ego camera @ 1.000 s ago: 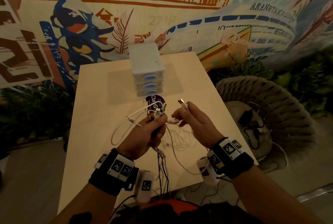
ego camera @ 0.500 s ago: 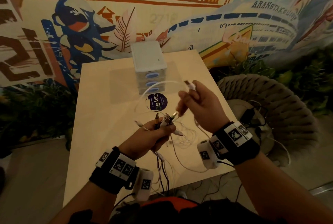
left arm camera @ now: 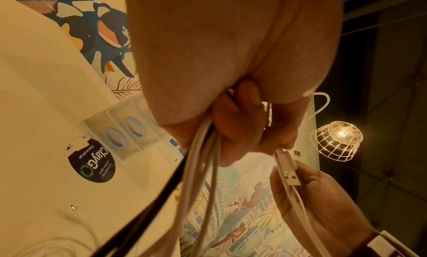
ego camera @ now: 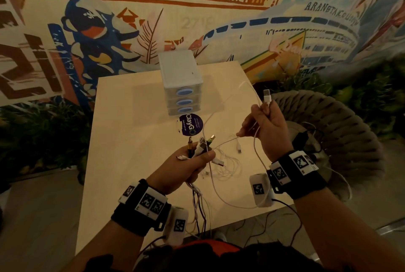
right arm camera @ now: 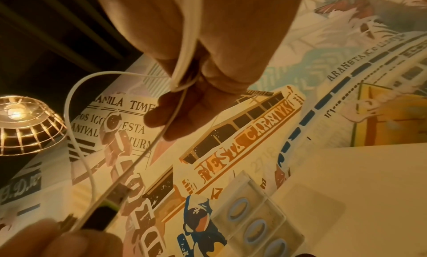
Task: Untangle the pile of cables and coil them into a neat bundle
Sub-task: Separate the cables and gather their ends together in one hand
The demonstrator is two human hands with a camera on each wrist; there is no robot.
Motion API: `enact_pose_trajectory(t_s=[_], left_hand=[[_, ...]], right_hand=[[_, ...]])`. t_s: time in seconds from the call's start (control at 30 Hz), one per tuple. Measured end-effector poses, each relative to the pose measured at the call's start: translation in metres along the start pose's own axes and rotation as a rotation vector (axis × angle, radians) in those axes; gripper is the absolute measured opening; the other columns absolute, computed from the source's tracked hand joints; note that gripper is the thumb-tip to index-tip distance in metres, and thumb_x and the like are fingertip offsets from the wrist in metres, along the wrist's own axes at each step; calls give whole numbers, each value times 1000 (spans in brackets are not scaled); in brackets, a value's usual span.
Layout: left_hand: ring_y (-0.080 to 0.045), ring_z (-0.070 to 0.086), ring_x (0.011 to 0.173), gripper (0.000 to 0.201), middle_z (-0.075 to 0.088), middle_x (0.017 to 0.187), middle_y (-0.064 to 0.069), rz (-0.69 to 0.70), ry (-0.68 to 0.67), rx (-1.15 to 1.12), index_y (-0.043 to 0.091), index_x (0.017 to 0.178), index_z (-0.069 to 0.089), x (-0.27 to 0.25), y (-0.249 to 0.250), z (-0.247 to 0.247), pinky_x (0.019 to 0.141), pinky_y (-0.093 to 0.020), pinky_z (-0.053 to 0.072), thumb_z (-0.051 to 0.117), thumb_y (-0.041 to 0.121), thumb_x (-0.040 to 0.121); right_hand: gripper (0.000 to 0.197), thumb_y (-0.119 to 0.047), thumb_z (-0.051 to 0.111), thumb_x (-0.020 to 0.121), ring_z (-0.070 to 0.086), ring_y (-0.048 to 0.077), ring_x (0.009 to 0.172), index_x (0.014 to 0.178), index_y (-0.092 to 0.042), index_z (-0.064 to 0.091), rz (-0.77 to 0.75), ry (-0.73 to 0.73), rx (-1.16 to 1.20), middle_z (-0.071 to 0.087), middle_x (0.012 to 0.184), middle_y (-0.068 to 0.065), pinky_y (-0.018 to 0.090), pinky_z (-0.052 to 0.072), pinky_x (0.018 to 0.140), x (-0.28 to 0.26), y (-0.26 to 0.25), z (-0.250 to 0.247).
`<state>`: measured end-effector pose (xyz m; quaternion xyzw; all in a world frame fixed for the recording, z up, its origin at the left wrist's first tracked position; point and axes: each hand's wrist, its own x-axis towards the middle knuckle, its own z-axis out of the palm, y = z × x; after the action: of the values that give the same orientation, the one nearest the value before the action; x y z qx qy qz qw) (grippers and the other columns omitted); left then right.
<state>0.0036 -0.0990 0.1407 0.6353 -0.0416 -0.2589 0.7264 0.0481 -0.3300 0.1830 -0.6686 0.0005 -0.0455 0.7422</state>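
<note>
My left hand [ego camera: 192,163] grips a bunch of cables [ego camera: 200,144] above the table, their plugs sticking up past the thumb and the cords hanging down below the fist [left arm camera: 203,169]. My right hand [ego camera: 262,122], raised to the right, holds a white cable [ego camera: 256,140] whose USB plug [ego camera: 267,95] points up above the fingers. That cable loops high [ego camera: 245,84] and runs back to the bunch; in the right wrist view it crosses the palm [right arm camera: 182,63]. A thin white tangle [ego camera: 225,165] lies on the table under the hands.
A small white drawer unit [ego camera: 179,83] stands mid-table with a round dark sticker [ego camera: 190,124] in front of it. A woven basket [ego camera: 328,131] holding a black charger sits right of the table. A painted wall and plants lie behind; a wire lamp [left arm camera: 336,140] hangs overhead.
My right hand has lifted up and to the right with the white cable, drawing it out from the bunch into a taller loop. The left hand has kept its grip and hardly moved.
</note>
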Motion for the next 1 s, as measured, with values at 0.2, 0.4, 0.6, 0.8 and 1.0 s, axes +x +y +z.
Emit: enact_pose_trajectory(t_s=[0.2, 0.4, 0.6, 0.8, 1.0], left_hand=[[-14, 15, 52, 15, 22, 60, 0, -81, -4, -66, 17, 93, 69, 1, -1, -1, 51, -32, 14, 69, 32, 89], [-14, 14, 52, 18, 21, 62, 0, -106, 43, -90, 16, 85, 63, 3, -1, -1, 47, -27, 17, 62, 26, 101], [-13, 17, 50, 43, 26, 59, 1, -114, 152, -98, 30, 63, 68, 6, 0, -2, 50, -31, 13, 55, 26, 104], [-13, 17, 51, 22, 26, 59, 2, -126, 189, -80, 13, 86, 53, 9, -3, -8, 49, -29, 15, 58, 26, 102], [-14, 13, 52, 21, 23, 58, 3, -132, 160, -82, 16, 87, 49, 10, -2, -7, 50, -31, 13, 61, 27, 100]], right_hand=[[7, -17, 43, 109, 66, 26, 53, 105, -12, 40, 25, 114, 90, 64, 72, 6, 38, 58, 51, 5, 4, -8], [23, -16, 50, 106, 66, 31, 55, 87, -16, 37, 66, 88, -98, 67, 74, 7, 44, 55, 55, 8, 23, -14], [35, -47, 65, 93, 55, 19, 86, 85, -18, 47, 66, -158, -994, 50, 102, 0, 36, 49, 81, -7, 67, -16], [6, -11, 60, 92, 49, 8, 86, 97, -14, 59, -421, -372, -858, 55, 103, -4, 24, 42, 76, -16, 45, 6], [31, -17, 49, 106, 51, 5, 64, 81, -26, 32, -114, -680, -713, 57, 75, -2, 18, 39, 61, -17, 39, 20]])
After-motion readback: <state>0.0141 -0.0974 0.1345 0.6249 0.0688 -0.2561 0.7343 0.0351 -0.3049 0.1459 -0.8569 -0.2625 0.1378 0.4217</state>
